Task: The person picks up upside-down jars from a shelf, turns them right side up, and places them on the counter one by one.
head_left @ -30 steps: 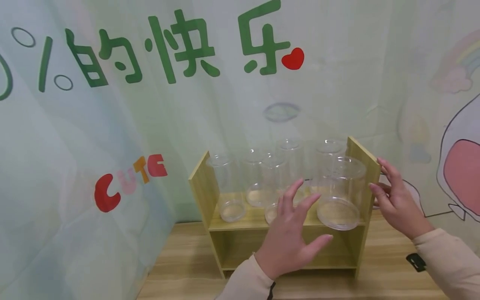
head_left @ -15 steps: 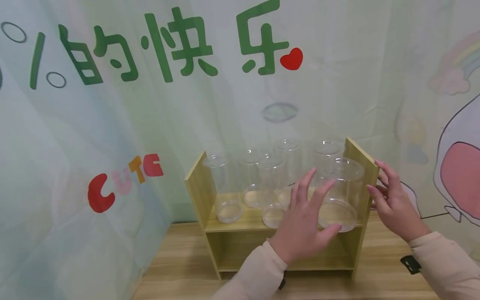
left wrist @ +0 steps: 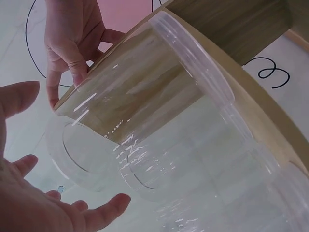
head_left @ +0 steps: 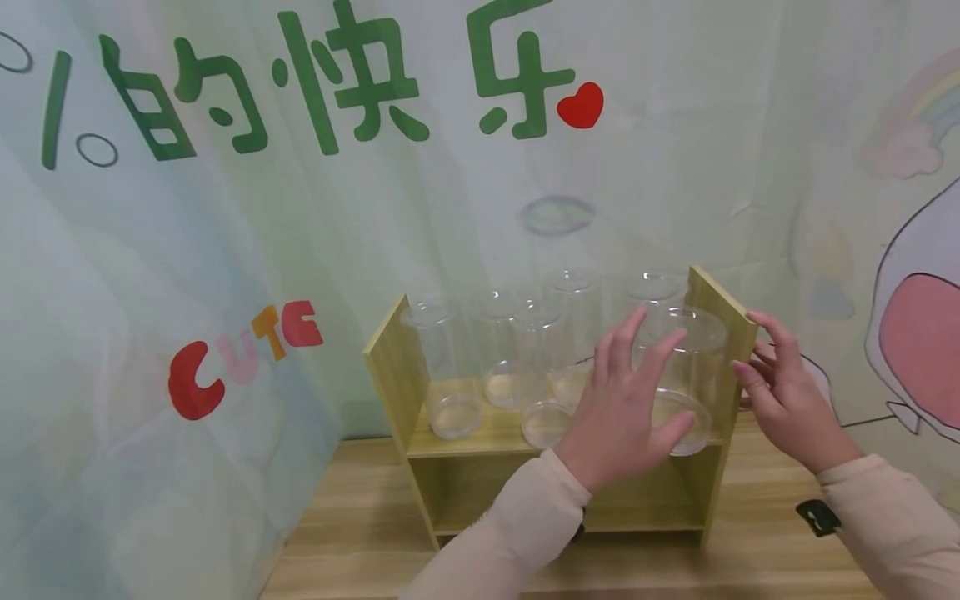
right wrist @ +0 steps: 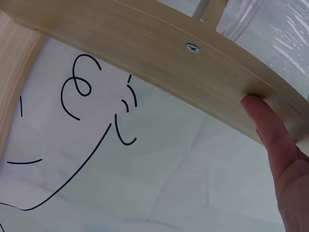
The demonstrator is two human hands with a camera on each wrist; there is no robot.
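In the head view a small two-tier wooden shelf (head_left: 468, 450) bears several clear jars on its upper board. My left hand (head_left: 618, 408) stands with spread fingers in front of the wide clear jar (head_left: 701, 371) at the right end. The left wrist view shows this jar (left wrist: 130, 92) beside the panel, with the left thumb and fingers (left wrist: 108, 212) apart from its wall. My right hand (head_left: 795, 400) touches the upper front corner of the right side panel (head_left: 720, 333). One right finger (right wrist: 268, 118) presses the panel's outer face in the right wrist view.
Narrower clear jars stand upright on the upper board, one of them (head_left: 450, 375) at the left end. The shelf rests on a wood-grain table (head_left: 352, 517). A printed cloth (head_left: 450, 208) hangs close behind it. A black strap piece (head_left: 817, 518) shows beside the right sleeve.
My left hand has moved right and slightly up, and now overlaps the wide jar in the head view. My right hand stays at the side panel. The head view has shifted slightly.
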